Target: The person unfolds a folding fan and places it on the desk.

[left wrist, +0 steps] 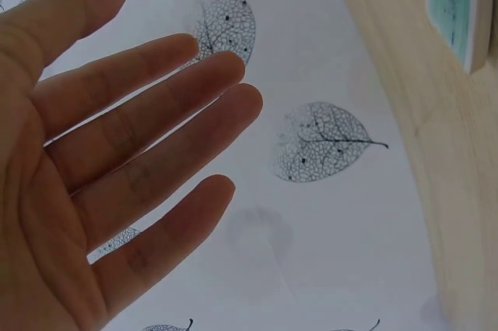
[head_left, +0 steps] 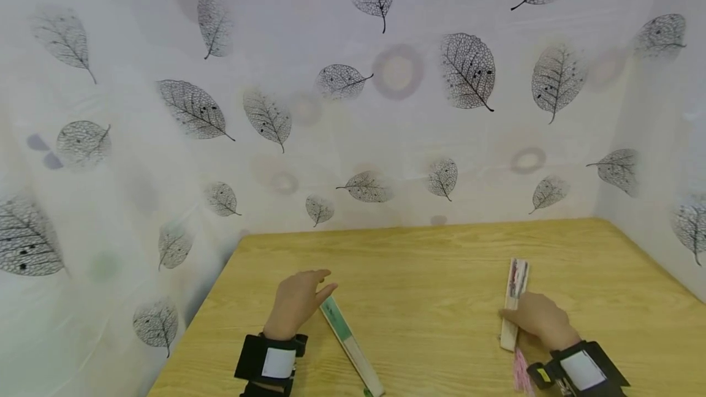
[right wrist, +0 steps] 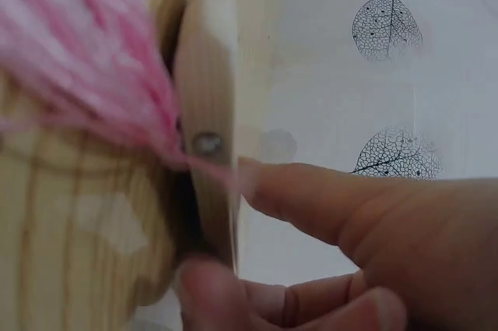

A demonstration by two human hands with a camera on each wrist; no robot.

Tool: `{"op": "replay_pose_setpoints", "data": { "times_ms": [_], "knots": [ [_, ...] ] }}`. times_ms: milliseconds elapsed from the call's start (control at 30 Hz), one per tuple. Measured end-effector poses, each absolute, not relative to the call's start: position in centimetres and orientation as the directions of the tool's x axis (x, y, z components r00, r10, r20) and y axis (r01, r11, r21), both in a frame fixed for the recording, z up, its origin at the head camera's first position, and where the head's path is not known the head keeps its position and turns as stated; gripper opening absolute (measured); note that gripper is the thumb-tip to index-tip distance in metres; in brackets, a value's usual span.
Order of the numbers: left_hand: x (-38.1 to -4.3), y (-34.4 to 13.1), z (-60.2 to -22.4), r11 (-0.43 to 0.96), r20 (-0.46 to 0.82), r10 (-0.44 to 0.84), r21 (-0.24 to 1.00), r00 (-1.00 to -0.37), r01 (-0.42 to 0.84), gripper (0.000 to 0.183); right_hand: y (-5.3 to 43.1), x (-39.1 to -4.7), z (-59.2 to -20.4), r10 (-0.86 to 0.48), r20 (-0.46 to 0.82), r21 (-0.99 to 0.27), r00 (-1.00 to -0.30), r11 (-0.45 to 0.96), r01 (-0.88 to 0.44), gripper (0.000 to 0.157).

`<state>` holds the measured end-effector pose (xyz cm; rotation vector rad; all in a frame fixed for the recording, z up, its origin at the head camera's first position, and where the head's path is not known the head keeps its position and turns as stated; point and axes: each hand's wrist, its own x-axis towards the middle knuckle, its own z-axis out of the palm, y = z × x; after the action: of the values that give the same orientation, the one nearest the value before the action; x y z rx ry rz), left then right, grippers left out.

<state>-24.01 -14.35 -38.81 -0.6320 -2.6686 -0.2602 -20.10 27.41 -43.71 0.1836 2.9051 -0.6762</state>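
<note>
Two folded hand fans lie on the wooden table in the head view. The fan with a green paper section [head_left: 338, 320] slants from the upper left to the front edge of the frame. Just above its top end is my left hand [head_left: 298, 300], its fingers straight and spread in the left wrist view, holding nothing. My right hand [head_left: 540, 318] pinches the other fan [head_left: 517, 277], which has reddish-dark markings, between thumb and fingers. A pink tassel [right wrist: 101, 43] hangs from its riveted wooden end [right wrist: 207, 82]. Part of this fan is hidden behind the fingers.
The table [head_left: 430, 299] has a yellow wood-grain top. Behind and beside it hangs a pale sheet [head_left: 353, 139] printed with dark leaf skeletons. A bit of green [head_left: 368, 392] shows near the lower end of the green fan. Both wrists carry black straps.
</note>
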Motion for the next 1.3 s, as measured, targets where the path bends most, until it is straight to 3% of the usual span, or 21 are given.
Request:
{"op": "replay_pose_setpoints", "data": {
  "times_ms": [267,433,567,633,767,867,1000,1133,1300],
  "knots": [
    [-23.9,-13.4,-39.1,0.865,0.357,0.429,0.103,-0.83,0.491,0.037,26.8,-20.1,-43.6,0.048,-0.154,-0.541,-0.987,0.832,0.125,0.026],
    [-23.4,-11.1,-39.6,0.818,0.359,0.505,0.091,-0.785,0.567,0.035,25.7,-20.1,-40.9,0.013,-0.111,-0.575,-0.994,0.815,0.075,0.03],
    [-22.7,-8.1,-40.6,0.756,0.334,0.583,0.11,-0.741,0.645,0.035,22.1,-19.4,-38.0,0.008,-0.038,-0.603,-0.999,0.797,0.03,0.032],
    [-22.2,-6.5,-41.0,0.708,0.321,0.609,0.191,-0.725,0.679,0.04,19.7,-18.8,-37.0,0.009,0.007,-0.592,-1.0,0.806,0.003,0.031],
    [-21.4,-4.2,-41.5,0.53,0.362,0.602,0.485,-0.712,0.695,0.044,15.0,-17.3,-36.0,-0.054,0.175,-0.51,-0.983,0.849,-0.137,0.031],
    [-20.8,-3.3,-41.5,0.341,0.364,0.544,0.727,-0.756,0.596,0.04,12.6,-16.3,-36.2,-0.163,0.298,-0.389,-0.941,0.879,-0.275,0.039],
    [-20.6,-3.2,-41.2,0.099,0.247,0.448,0.941,-0.859,0.323,0.033,11.3,-15.7,-36.7,-0.233,0.375,-0.319,-0.897,0.876,-0.361,0.041],
    [-20.6,-3.8,-40.5,-0.036,0.129,0.386,0.992,-0.914,0.125,0.031,11.5,-16.2,-36.8,-0.198,0.383,-0.469,-0.902,0.8,-0.375,0.027],
    [-20.4,-4.4,-39.7,-0.064,0.104,0.365,0.994,-0.925,0.087,0.033,11.9,-17.1,-36.6,-0.16,0.293,-0.703,-0.943,0.633,-0.326,0.034]
  ]
}}
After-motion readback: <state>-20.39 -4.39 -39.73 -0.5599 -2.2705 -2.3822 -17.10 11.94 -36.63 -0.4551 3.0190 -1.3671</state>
